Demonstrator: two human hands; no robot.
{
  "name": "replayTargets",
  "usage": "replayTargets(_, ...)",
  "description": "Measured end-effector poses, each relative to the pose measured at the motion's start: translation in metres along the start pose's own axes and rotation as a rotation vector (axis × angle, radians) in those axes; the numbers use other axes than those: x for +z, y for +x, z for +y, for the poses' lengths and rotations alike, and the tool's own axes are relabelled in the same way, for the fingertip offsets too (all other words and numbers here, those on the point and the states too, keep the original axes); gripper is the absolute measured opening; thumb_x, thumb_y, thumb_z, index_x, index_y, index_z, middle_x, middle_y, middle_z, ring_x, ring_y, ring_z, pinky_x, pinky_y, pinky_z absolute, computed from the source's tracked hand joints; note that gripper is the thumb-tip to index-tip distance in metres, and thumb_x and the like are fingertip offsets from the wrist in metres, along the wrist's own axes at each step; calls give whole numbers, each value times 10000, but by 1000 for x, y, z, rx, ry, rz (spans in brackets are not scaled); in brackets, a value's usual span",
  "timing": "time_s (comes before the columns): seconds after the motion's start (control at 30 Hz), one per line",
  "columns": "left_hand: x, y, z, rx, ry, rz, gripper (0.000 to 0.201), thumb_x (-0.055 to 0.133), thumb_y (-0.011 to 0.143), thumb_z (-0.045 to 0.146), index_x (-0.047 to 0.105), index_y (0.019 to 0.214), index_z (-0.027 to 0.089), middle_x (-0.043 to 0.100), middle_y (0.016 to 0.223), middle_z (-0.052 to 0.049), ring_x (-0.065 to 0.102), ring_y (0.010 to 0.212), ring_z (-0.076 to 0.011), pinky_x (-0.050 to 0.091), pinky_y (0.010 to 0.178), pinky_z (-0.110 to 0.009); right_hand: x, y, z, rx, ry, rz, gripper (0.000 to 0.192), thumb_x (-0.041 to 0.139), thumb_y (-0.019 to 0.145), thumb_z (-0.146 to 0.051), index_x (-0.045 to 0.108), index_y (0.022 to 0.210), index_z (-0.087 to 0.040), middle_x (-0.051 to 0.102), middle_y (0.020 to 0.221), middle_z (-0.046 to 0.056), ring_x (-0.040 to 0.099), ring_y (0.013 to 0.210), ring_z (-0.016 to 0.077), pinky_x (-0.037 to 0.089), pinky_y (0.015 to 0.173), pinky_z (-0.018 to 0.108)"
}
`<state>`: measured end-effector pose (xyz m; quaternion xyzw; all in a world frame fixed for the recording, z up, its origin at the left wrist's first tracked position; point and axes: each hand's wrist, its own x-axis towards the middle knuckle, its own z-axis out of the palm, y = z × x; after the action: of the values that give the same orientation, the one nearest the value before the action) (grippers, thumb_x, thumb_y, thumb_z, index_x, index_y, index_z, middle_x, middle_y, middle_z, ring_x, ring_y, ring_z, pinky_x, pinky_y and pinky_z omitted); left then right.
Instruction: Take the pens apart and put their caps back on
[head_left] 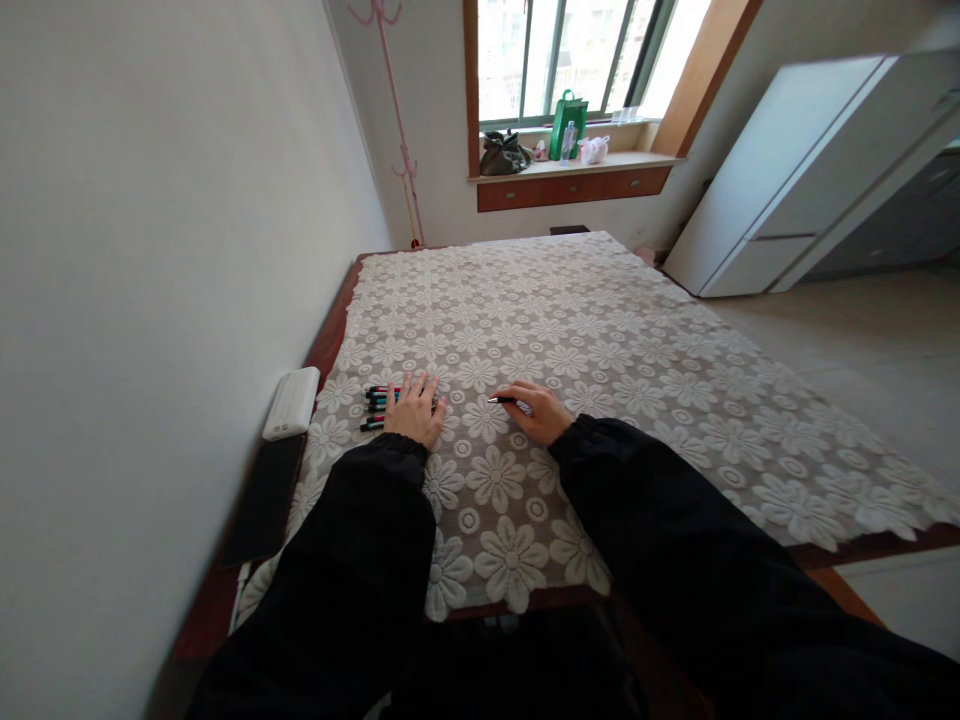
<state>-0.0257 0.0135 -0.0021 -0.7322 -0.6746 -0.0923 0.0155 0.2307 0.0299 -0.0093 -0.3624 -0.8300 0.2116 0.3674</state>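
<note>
Several pens [377, 406] with dark, red and teal parts lie side by side on the flower-patterned tablecloth [495, 478]. My left hand [414, 411] rests over their right ends, palm down with the fingers stretched out, and hides part of them. To the right, my right hand [537, 411] is closed on a dark pen [504, 400], whose tip points left toward my left hand. The rest of that pen is hidden within the fingers. A gap of bare cloth separates the two hands.
At the table's left edge, by the wall, are a white power bank [292, 403] and a black phone [264, 500] with a white cable [239, 597]. Beyond the table stand a pink coat rack [395, 100] and a white fridge [795, 170]. Bags, including a green one [568, 125], sit on the windowsill.
</note>
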Motion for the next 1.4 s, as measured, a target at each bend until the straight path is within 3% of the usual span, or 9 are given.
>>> replayTargets(0.13, 4, -1, -1, 7, 30, 0, 591, 348, 991, 314, 411, 1565, 187, 376, 1637, -69, 278, 1542, -315, 194, 1257, -594, 0, 0, 0, -1, 0, -1, 246, 543, 953, -179, 730, 1099, -247, 705, 967, 42, 653, 870, 186, 491, 815, 321)
replayTargets(0.33, 5, -2, -7, -19, 68, -40, 621, 359, 999, 433, 416, 1562, 177, 333, 1655, -86, 256, 1546, -350, 185, 1252, -615, 0, 0, -1, -7, 11, -5, 249, 541, 946, -172, 731, 1093, -240, 707, 973, 47, 655, 882, 190, 495, 818, 322)
replayTargets(0.57, 4, 3, -17, 105, 66, -88, 629, 349, 1006, 412, 373, 1580, 158, 326, 1662, -65, 210, 1566, -312, 189, 1269, -561, 0, 0, 0, 2, -7, -20, 256, 541, 941, -172, 733, 1098, -237, 710, 971, 48, 655, 880, 188, 499, 819, 322)
replayTargets(0.77, 2, 2, -14, 29, 32, 5, 662, 438, 969, 486, 450, 1530, 134, 412, 1615, -122, 383, 1469, -297, 283, 1235, -462, 0, 1, -1, -1, -10, -23, 259, 537, 944, -175, 734, 1102, -234, 709, 975, 50, 659, 886, 188, 502, 831, 323)
replayTargets(0.87, -1, -1, -11, -29, 73, 30, 658, 446, 959, 541, 503, 1499, 170, 462, 1584, -113, 449, 1383, -331, 327, 1187, -490, 0, 1, -1, 5, -10, -29, 262, 543, 942, -173, 736, 1105, -243, 716, 995, 52, 662, 898, 192, 507, 836, 325)
replayTargets(1.07, 0, -2, -12, -44, 119, -2, 670, 417, 970, 562, 452, 1543, 215, 387, 1632, -102, 304, 1500, -376, 170, 1241, -563, 1, 1, 0, 22, -14, -35, 273, 552, 935, -164, 736, 1116, -252, 718, 994, 45, 660, 895, 188, 508, 845, 323)
replayTargets(1.27, 2, -4, -10, -89, 120, -6, 708, 379, 980, 556, 400, 1568, 162, 350, 1643, -154, 397, 1439, -350, 286, 1199, -513, 2, 1, 1, 0, -9, -36, 276, 553, 919, -143, 737, 1106, -225, 723, 1020, 57, 665, 913, 199, 504, 842, 329)
replayTargets(1.4, 3, -4, -11, -93, 120, -8, 714, 378, 975, 564, 416, 1558, 154, 363, 1636, -156, 433, 1395, -373, 298, 1185, -554, 2, 1, 1, 11, -20, -41, 284, 557, 913, -131, 740, 1106, -233, 727, 1014, 47, 665, 903, 189, 501, 832, 314)
